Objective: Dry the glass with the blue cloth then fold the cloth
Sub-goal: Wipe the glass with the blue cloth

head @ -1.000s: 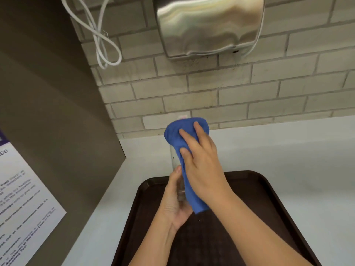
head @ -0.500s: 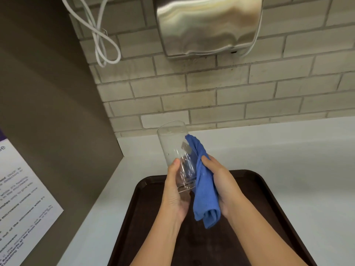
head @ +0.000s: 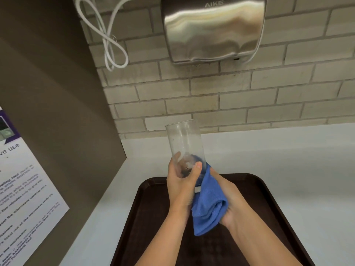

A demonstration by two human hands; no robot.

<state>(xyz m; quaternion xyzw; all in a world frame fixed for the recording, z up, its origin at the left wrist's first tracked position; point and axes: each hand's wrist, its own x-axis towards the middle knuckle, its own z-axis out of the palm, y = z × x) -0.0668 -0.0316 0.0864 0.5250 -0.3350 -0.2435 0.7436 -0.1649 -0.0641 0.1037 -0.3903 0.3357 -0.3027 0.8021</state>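
Gripping: left hand (head: 180, 186) closed round base of glass (head: 185, 145), mouth up, tilted slightly.
Right hand (head: 229, 198): clenched on bunched blue cloth (head: 208, 204), pressed against glass bottom.
Below grip: dark brown tray (head: 153, 217) on white counter (head: 288, 166).
Behind grip: brick wall (head: 240, 96), steel hand dryer (head: 212, 29), looped white cord (head: 109, 39).
Left of grip: brown panel (head: 57, 104), printed notice (head: 25, 196).

A steel hand dryer (head: 212, 29) hangs on the pale brick wall (head: 249, 93) above a white counter (head: 288, 160).
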